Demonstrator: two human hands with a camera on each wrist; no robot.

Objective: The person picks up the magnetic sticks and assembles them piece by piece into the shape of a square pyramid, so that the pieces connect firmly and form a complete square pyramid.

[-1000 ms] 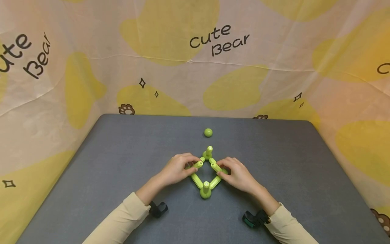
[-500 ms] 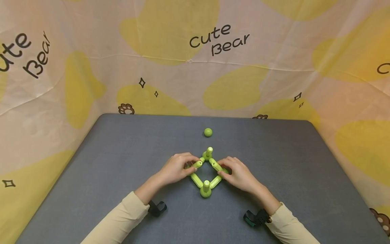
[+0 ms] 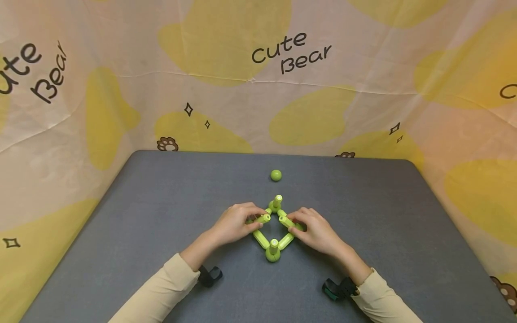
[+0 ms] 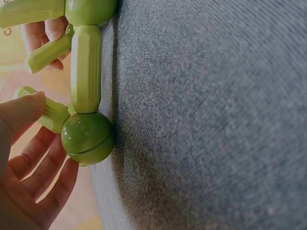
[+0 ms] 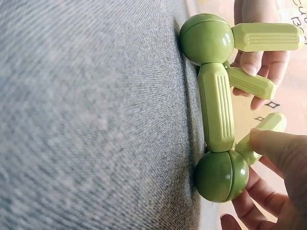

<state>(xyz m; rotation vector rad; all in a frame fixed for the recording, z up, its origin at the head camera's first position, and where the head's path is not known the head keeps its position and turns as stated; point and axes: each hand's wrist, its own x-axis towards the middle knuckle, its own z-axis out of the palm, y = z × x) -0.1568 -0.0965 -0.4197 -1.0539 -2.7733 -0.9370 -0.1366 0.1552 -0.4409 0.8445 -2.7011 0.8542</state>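
Note:
A diamond of light-green magnetic rods and darker green balls lies flat on the table, with a ball at each corner. My left hand pinches the left corner's extra rod, which leans inward. Opposite it, my right hand pinches the right corner's rod, also leaning inward; their free ends are apart. The near rod and far rod rise from their balls untouched. In the left wrist view, fingers touch the left ball; the right wrist view shows the right ball by my fingertips.
A loose green ball sits beyond the diamond on the grey tabletop. A printed cloth hangs behind and along both sides. Black wrist cameras jut inward below both sleeves.
The tips of the two pinched rods have shifted slightly inward, toward each other, since half a second ago. Both hands keep their hold and nearly the same place.

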